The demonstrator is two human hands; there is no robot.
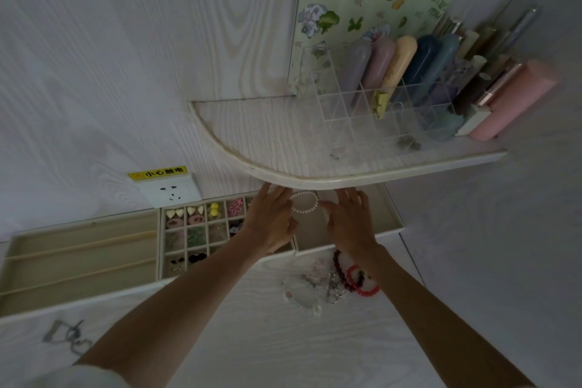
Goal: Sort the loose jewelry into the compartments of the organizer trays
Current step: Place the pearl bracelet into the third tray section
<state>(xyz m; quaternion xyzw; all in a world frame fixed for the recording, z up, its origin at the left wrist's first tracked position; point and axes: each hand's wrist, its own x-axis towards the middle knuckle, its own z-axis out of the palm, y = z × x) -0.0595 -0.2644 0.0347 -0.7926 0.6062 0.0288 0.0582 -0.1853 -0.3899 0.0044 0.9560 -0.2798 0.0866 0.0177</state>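
A white pearl bracelet (304,202) hangs between my two hands, just under the rounded shelf edge and above the right tray. My left hand (271,220) pinches its left side with the fingertips. My right hand (350,221) touches its right side with fingers spread. Below them lie the cream organizer trays: a grid tray (162,242) with small earrings and clips in its cells, a long-slot tray (78,257) at the left, and an open tray (392,214) at the right. Loose jewelry (333,283) is piled on the desk, including red bead bracelets (362,285).
A rounded wooden shelf (283,173) overhangs the trays' back edge and carries a clear acrylic organizer (378,107) with pastel tubes. A wall socket (171,190) with a yellow warning label sits left of the shelf. The white desk (283,340) stretches toward me.
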